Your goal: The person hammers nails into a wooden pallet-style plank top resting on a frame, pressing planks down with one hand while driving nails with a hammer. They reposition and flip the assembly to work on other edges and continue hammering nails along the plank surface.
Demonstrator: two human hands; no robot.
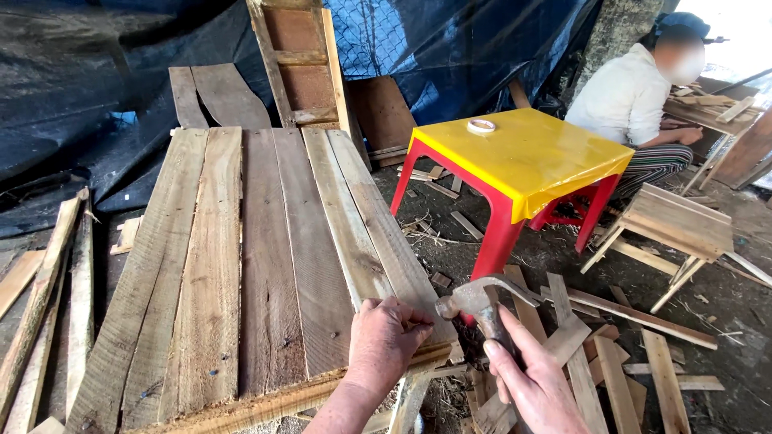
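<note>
A panel of several rough wooden planks (241, 257) lies lengthwise in front of me. My left hand (384, 339) rests curled on the near right corner of the panel, fingertips pinched at the edge; whether it holds a nail I cannot tell. My right hand (537, 384) grips the handle of a claw hammer (476, 300), whose metal head hangs just right of the left hand's fingers, close to the plank edge.
A yellow-topped red plastic table (527, 157) with a tape roll (481, 125) stands to the right. A seated person (635, 100) works at the far right beside a small wooden stand (675, 225). Wood scraps (611, 362) litter the ground; loose slats (48, 297) lie left.
</note>
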